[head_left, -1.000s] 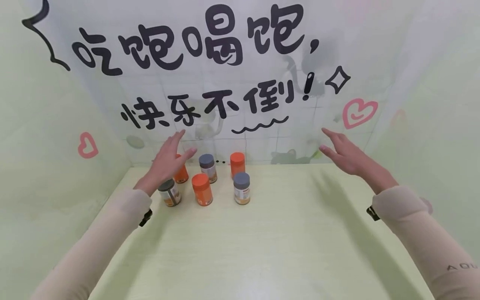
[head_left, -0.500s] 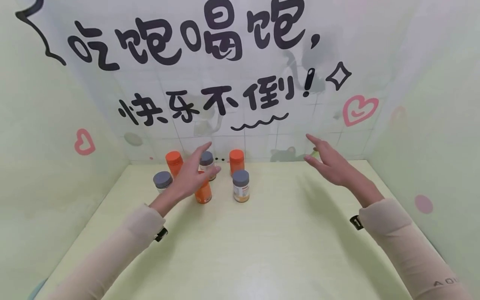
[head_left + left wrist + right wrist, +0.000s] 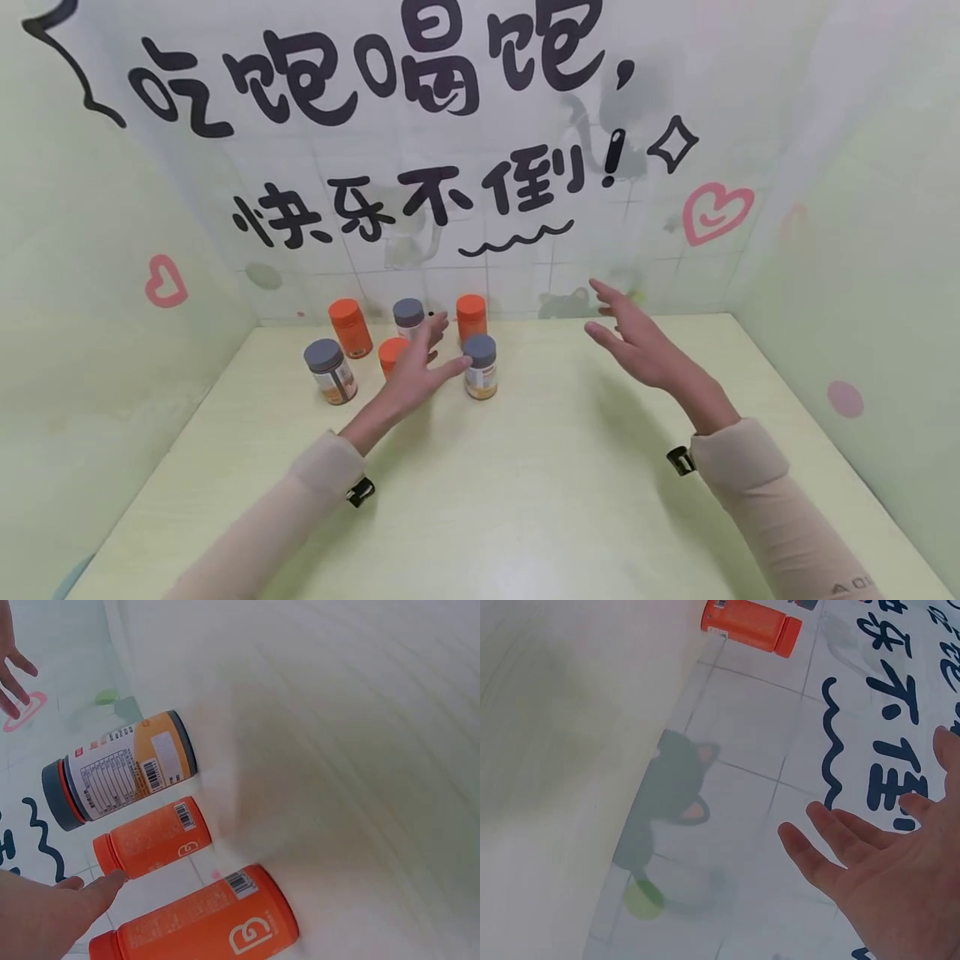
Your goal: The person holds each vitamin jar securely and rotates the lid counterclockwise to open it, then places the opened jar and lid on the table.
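Front right grey-capped jar [image 3: 481,382] stands upright near the middle of the tabletop [image 3: 525,492], toward its far edge, just to the right of my left grip [image 3: 411,379]. A second ago that grip was over the leftmost jars; half a second ago it was across the middle ones; now it has travelled further right and a little nearer to me. In the head view my thumb overlaps the left side of that jar's lid; I can't tell whether it touches. The fingers are extended and hold nothing, with the thumb spread away from them.

With my hand shifted, the left grey-capped jar [image 3: 331,372] and the left orange jar [image 3: 351,329] show in full, nearest the tabletop's left edge. The front orange jar [image 3: 391,353] is mostly hidden behind my hand, and my fingers cover part of the back grey-capped jar [image 3: 408,313]. The back right orange jar [image 3: 471,318] stands just behind the first one. I see no jar out of its earlier place.

My right grip [image 3: 641,352] has moved inward and a little lower. It hangs above the right half of the tabletop, toward the far edge, released, fingers loosely extended, well apart from the jars.
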Action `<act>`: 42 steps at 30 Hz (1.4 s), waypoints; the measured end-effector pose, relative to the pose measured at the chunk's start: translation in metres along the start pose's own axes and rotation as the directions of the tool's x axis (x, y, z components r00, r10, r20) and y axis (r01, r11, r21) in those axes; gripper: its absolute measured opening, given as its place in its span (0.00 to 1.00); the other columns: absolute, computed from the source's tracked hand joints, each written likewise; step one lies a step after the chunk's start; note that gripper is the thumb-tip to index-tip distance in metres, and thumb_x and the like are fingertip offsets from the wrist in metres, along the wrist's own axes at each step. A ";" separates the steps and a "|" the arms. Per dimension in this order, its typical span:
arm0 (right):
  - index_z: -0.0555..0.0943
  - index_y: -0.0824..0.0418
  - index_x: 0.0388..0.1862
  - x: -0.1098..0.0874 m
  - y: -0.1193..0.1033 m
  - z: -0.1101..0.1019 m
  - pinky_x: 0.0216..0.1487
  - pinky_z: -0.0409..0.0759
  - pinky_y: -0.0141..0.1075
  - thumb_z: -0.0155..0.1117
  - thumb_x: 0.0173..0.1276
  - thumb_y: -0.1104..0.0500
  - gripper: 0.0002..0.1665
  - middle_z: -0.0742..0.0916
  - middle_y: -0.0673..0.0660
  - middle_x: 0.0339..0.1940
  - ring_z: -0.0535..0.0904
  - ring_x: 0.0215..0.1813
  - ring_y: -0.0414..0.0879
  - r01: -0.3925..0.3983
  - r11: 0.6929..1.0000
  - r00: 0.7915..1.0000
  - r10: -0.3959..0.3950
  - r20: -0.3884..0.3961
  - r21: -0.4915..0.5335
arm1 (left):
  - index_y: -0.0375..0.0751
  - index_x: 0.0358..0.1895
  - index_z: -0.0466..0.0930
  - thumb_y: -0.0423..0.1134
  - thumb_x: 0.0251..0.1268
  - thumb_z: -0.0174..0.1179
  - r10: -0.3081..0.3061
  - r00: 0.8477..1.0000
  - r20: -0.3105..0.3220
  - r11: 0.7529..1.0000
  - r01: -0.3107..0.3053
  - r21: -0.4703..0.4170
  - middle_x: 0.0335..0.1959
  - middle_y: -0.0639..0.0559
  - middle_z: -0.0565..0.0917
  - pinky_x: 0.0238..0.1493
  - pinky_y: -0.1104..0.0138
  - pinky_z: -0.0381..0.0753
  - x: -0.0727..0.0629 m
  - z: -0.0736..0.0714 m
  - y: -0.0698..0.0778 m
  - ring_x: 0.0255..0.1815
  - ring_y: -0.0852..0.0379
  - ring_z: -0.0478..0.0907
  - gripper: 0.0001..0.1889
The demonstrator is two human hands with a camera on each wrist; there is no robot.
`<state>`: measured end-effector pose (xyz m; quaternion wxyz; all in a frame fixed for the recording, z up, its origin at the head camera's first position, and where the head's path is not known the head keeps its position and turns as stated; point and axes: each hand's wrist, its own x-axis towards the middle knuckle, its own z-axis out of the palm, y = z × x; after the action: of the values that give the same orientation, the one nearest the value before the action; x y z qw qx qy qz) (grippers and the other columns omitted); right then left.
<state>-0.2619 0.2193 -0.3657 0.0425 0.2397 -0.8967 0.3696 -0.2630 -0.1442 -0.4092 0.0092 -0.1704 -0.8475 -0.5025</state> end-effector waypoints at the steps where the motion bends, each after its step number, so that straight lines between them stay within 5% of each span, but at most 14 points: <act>1: 0.46 0.54 0.87 0.000 -0.001 0.002 0.75 0.63 0.66 0.50 0.83 0.47 0.42 0.56 0.62 0.86 0.63 0.80 0.67 0.003 1.000 1.000 -0.003 -0.006 0.017 | 0.47 0.83 0.48 0.53 0.69 0.66 -0.006 1.000 0.003 1.000 0.006 -0.006 0.84 0.43 0.56 0.80 0.44 0.60 0.001 0.002 -0.001 0.85 0.40 0.55 0.47; 6: 0.45 0.52 0.87 -0.002 -0.008 0.013 0.74 0.65 0.66 0.50 0.83 0.48 0.41 0.56 0.60 0.86 0.62 0.81 0.66 0.007 0.997 1.000 -0.006 -0.012 0.072 | 0.47 0.84 0.46 0.54 0.68 0.66 -0.041 0.999 0.019 0.999 0.042 -0.018 0.85 0.44 0.54 0.80 0.41 0.59 0.005 0.008 -0.008 0.85 0.38 0.54 0.49; 18: 0.45 0.51 0.87 0.000 -0.025 0.027 0.76 0.65 0.62 0.51 0.82 0.45 0.43 0.54 0.55 0.87 0.65 0.80 0.62 0.063 0.998 0.998 -0.063 0.011 0.012 | 0.50 0.84 0.43 0.50 0.65 0.70 -0.124 0.992 0.033 0.989 0.126 -0.078 0.83 0.38 0.58 0.77 0.38 0.63 0.012 0.020 -0.023 0.82 0.34 0.60 0.52; 28: 0.46 0.52 0.86 0.000 -0.019 0.042 0.75 0.68 0.62 0.52 0.82 0.47 0.43 0.58 0.56 0.86 0.66 0.80 0.63 0.036 0.996 0.999 -0.036 -0.005 0.077 | 0.50 0.82 0.48 0.43 0.60 0.74 -0.229 0.964 0.136 0.969 0.239 -0.064 0.81 0.43 0.62 0.78 0.41 0.63 0.030 0.030 -0.025 0.81 0.36 0.62 0.52; 42: 0.48 0.49 0.86 -0.001 -0.016 0.053 0.72 0.70 0.63 0.53 0.82 0.48 0.41 0.66 0.64 0.81 0.71 0.77 0.64 0.025 0.992 1.000 -0.025 0.000 0.123 | 0.49 0.80 0.55 0.42 0.69 0.68 -0.166 0.963 0.212 0.981 0.183 -0.063 0.78 0.44 0.68 0.79 0.41 0.59 0.030 0.042 -0.029 0.81 0.39 0.62 0.41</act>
<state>-0.2484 0.1733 -0.3938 0.0315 0.2532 -0.8692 0.4235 -0.2937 -0.1124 -0.4490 -0.1298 -0.1463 -0.8344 -0.5153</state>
